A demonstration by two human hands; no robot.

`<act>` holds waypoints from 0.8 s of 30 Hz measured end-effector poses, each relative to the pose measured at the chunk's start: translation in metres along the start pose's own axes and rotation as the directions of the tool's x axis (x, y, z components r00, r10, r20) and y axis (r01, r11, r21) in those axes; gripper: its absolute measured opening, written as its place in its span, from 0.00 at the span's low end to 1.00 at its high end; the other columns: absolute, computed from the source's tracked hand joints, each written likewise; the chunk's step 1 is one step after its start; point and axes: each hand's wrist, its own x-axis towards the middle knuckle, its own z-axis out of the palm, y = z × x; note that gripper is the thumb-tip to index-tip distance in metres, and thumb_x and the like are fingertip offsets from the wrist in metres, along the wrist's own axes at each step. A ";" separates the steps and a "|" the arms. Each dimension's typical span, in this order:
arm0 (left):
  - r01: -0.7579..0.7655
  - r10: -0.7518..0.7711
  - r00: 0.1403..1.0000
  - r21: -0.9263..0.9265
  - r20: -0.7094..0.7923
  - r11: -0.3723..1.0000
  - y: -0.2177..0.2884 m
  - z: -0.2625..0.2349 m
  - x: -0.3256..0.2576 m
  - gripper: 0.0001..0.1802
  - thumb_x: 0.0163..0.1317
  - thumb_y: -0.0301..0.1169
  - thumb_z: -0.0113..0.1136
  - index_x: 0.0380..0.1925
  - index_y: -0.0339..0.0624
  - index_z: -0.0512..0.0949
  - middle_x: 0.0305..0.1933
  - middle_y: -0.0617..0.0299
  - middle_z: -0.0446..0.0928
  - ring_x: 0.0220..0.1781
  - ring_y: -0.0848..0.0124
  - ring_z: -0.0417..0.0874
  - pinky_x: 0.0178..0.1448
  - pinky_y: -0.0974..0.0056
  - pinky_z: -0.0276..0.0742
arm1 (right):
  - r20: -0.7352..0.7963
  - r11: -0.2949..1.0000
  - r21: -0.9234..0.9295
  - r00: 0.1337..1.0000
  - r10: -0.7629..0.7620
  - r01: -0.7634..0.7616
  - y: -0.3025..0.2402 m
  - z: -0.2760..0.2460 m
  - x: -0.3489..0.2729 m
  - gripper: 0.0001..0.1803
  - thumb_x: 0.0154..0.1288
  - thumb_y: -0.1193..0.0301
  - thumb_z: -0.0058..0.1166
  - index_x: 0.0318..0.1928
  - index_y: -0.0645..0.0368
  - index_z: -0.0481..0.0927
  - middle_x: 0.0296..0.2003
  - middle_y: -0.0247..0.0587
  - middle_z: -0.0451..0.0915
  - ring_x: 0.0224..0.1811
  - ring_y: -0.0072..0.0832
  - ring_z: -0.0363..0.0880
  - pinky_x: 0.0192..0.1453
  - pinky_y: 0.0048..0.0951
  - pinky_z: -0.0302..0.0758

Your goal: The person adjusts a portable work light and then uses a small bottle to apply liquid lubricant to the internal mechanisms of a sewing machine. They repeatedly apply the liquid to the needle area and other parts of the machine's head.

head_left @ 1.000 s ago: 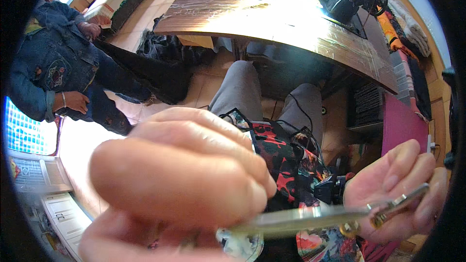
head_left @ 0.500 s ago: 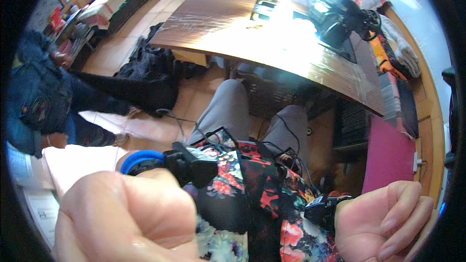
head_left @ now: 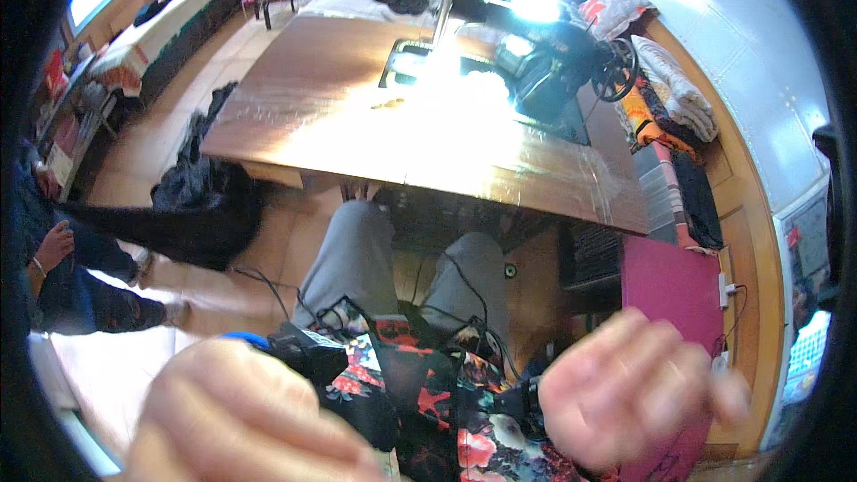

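Note:
My left hand (head_left: 237,411) is raised close to the camera at the lower left, bent at the knuckles. Its fingertips run out of the picture and are smeared, so its grip cannot be made out. My right hand (head_left: 629,388) is held up at the lower right, fingers curled in loosely and blurred by motion. Nothing shows in it. A black strapped device (head_left: 308,353) sits at my left wrist beside a blue band (head_left: 245,337). Another dark device (head_left: 518,397) is at my right wrist. Both hands are apart from the sewing table (head_left: 295,107) in front of me.
A black sewing machine (head_left: 549,71) with a bright lamp (head_left: 536,2) stands on the table. Black cloth (head_left: 210,214) hangs to the floor at left, near another person's hand (head_left: 55,245). Cables cross my lap. A magenta panel (head_left: 665,290) and folded textiles (head_left: 674,89) are at right.
The view has shifted, so the table and machine sit further left and lower. My right hand has moved left and its fingers have curled further; the other person shows less at the left edge.

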 end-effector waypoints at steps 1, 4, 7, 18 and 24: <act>0.028 -0.028 0.999 0.008 0.017 1.000 -0.008 -0.002 0.003 0.12 0.75 0.34 0.56 0.48 0.35 0.70 0.31 0.53 0.81 0.24 0.64 0.83 0.31 0.63 0.82 | 0.071 0.997 -0.005 0.994 0.081 -0.081 0.020 -0.012 0.005 0.05 0.75 0.74 0.55 0.48 0.52 0.78 0.35 0.30 0.79 0.32 0.19 0.76 0.40 0.26 0.78; 0.307 -0.314 0.948 0.107 0.047 0.945 -0.044 -0.006 0.001 0.13 0.75 0.33 0.55 0.48 0.34 0.70 0.31 0.53 0.82 0.25 0.63 0.83 0.32 0.62 0.83 | -0.089 0.894 -0.357 0.962 0.257 -0.272 0.081 -0.047 0.009 0.07 0.77 0.78 0.51 0.52 0.60 0.77 0.43 0.42 0.84 0.39 0.24 0.82 0.48 0.26 0.80; 0.637 -0.661 0.720 0.178 0.211 0.750 -0.099 -0.022 0.008 0.08 0.76 0.27 0.57 0.50 0.36 0.76 0.42 0.59 0.84 0.39 0.76 0.85 0.41 0.72 0.79 | -0.171 0.771 -0.343 0.843 0.510 -0.537 0.145 -0.099 0.022 0.12 0.79 0.75 0.53 0.57 0.62 0.78 0.44 0.38 0.84 0.41 0.21 0.82 0.49 0.24 0.80; 0.253 -0.437 0.781 0.414 0.447 0.875 -0.274 0.086 0.106 0.12 0.71 0.31 0.63 0.51 0.39 0.78 0.44 0.53 0.85 0.43 0.63 0.87 0.50 0.60 0.80 | -0.214 0.556 -0.647 0.824 0.525 -0.523 0.189 -0.191 0.013 0.10 0.73 0.74 0.60 0.52 0.59 0.83 0.32 0.24 0.79 0.32 0.11 0.74 0.37 0.18 0.73; -0.138 -0.494 0.581 0.676 0.647 0.723 -0.383 0.215 0.161 0.43 0.62 0.59 0.68 0.57 0.26 0.75 0.50 0.39 0.84 0.53 0.52 0.87 0.58 0.51 0.79 | -0.183 0.586 -0.604 0.810 0.557 -0.540 0.182 -0.190 0.013 0.10 0.72 0.73 0.61 0.52 0.56 0.84 0.32 0.29 0.81 0.31 0.15 0.76 0.35 0.22 0.75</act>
